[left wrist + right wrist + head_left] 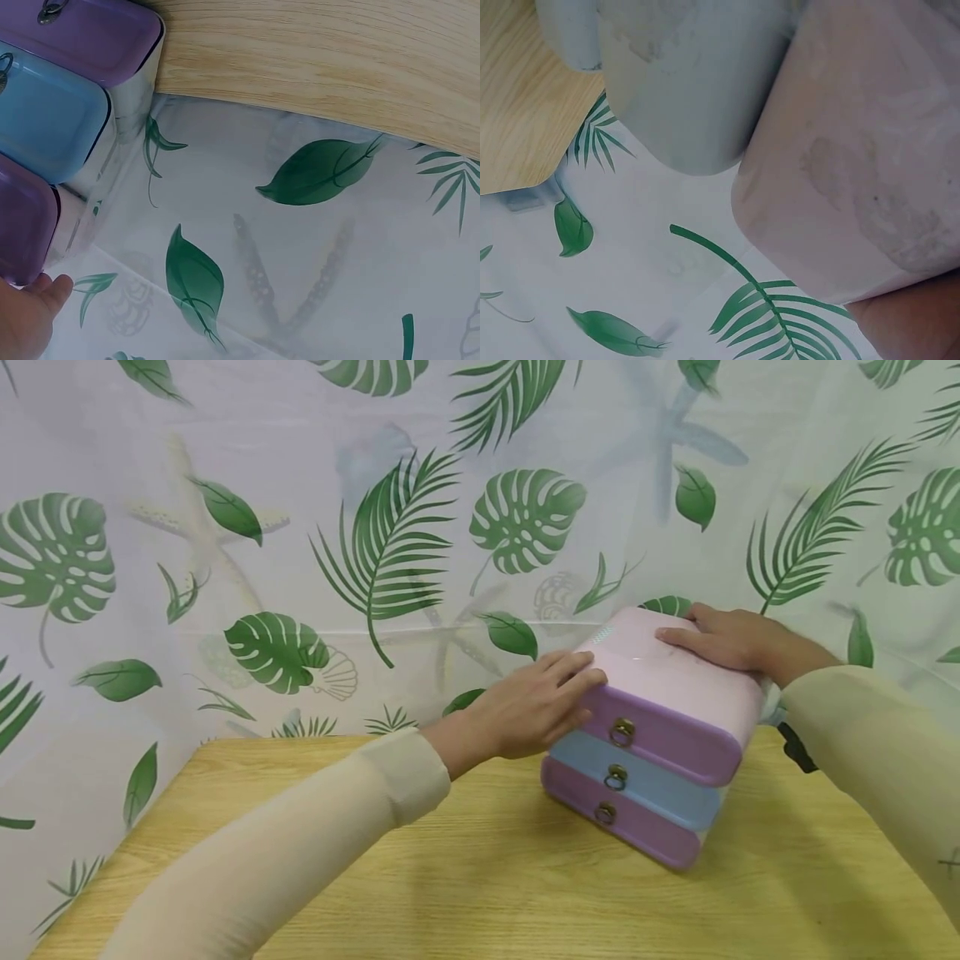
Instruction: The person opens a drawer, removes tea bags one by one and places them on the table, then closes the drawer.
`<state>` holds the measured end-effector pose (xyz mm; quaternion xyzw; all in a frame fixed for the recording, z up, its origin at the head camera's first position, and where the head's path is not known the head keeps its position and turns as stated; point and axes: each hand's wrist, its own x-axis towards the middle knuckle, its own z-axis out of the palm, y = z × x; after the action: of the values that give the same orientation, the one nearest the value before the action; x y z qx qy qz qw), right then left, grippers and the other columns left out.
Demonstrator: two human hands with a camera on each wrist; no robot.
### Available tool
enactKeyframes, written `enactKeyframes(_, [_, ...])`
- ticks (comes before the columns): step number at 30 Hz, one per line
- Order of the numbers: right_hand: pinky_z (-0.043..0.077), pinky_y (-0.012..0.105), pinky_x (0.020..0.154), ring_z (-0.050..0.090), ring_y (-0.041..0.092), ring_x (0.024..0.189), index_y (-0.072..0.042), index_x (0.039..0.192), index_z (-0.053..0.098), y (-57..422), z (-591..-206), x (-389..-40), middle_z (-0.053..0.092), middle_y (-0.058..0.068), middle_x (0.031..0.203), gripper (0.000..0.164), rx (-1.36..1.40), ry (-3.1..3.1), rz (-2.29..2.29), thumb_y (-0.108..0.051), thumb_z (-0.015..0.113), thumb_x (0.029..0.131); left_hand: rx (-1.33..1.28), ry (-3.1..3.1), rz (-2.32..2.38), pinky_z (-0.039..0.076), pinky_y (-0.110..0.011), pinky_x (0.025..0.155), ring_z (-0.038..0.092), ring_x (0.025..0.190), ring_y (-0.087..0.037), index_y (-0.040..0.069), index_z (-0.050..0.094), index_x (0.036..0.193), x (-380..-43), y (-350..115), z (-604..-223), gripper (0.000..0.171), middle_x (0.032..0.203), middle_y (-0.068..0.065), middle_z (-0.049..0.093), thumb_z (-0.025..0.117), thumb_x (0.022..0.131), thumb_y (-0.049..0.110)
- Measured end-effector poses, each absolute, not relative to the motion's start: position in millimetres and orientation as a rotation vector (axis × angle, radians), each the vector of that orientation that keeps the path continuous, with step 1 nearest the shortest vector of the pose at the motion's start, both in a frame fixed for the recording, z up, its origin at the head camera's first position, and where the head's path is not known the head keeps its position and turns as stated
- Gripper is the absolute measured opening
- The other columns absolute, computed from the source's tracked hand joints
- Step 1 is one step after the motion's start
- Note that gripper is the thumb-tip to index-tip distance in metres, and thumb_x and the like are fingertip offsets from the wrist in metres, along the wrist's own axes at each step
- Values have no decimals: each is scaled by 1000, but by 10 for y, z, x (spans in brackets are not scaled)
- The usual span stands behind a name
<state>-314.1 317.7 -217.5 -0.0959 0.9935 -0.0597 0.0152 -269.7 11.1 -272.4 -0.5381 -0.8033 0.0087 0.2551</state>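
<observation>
A small drawer cabinet (pixel 671 693) with a pale pink top stands on the right of the table, turned at an angle and leaning. Its three stacked drawer fronts are purple, blue and purple, each with a bronze ring pull. My left hand (pixel 536 703) grips its top left edge, fingers over the top. At the far right edge my right hand (pixel 723 639) holds the cabinet, thumb lying on the top and the other fingers partly hidden. The left wrist view shows left fingertips at the purple drawer's (pixel 22 217) corner. Brownish smudges mark the pink casing (pixel 832 187) in the right wrist view.
The wood-grain table (pixel 420 877) extends left and in front of the cabinet. A white cloth backdrop (pixel 420 668) with green leaves hangs behind the table and along its left side. Something black (pixel 797 748) shows beside the right sleeve.
</observation>
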Motion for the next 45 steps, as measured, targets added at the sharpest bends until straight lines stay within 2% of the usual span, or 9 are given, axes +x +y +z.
enactKeyframes(7, [47, 45, 64, 55, 35, 87, -5, 130, 32, 3144, -2197, -3166, 51, 31, 116, 87, -298, 3083, -188, -78, 23, 83, -1458, -2212, 30, 22, -29, 111, 27, 131, -22, 14, 26, 141, -2721, 31, -2749, 48, 144, -11, 30, 32, 99, 37])
enactKeyframes(14, [47, 38, 56, 55, 26, 76, -11, 123, 39, 3030, -2221, -3171, 57, 18, 105, 80, -313, 3042, -331, -78, 27, 82, -1458, -2204, -35, 22, -30, 111, 28, 131, -22, 14, 26, 141, -2750, -54, -2789, 50, 145, -13, 30, 33, 99, 40])
enactKeyframes(20, [47, 40, 65, 55, 27, 87, -13, 125, 41, 2908, -2197, -3159, 55, 18, 115, 78, -346, 3031, -348, -77, 28, 83, -1441, -2171, -60, 17, -30, 113, 29, 131, -24, 11, 24, 143, -2767, -149, -2811, 54, 144, -14, 33, 31, 99, 41])
enactKeyframes(24, [45, 41, 69, 54, 28, 92, -16, 124, 42, 2816, -2182, -3158, 54, 18, 119, 76, -371, 3023, -356, -78, 29, 82, -1444, -2136, -92, 16, -30, 113, 29, 130, -25, 8, 29, 141, -2770, -240, -2812, 53, 142, -15, 35, 35, 99, 39])
enactKeyframes(33, [45, 48, 78, 52, 30, 102, -17, 129, 41, 2511, -2175, -3193, 52, 17, 126, 73, -492, 3011, -361, -74, 33, 84, -1496, -2061, -217, 23, -30, 111, 34, 128, -21, 5, 39, 134, -2724, -502, -2795, 55, 137, -14, 41, 45, 95, 42])
enactKeyframes(39, [45, 47, 76, 54, 28, 98, -19, 127, 41, 2370, -2150, -3197, 55, 16, 121, 68, -541, 3025, -320, -72, 33, 86, -1510, -2066, -273, 29, -31, 108, 33, 129, -17, 7, 40, 135, -2719, -660, -2751, 60, 138, -10, 41, 49, 91, 48])
enactKeyframes(45, [45, 45, 75, 55, 28, 96, -22, 126, 42, 2289, -2166, -3203, 56, 15, 120, 67, -554, 3023, -328, -74, 34, 84, -1522, -2087, -264, 29, -32, 109, 30, 130, -17, 10, 37, 138, -2724, -737, -2740, 66, 140, -9, 39, 49, 89, 53])
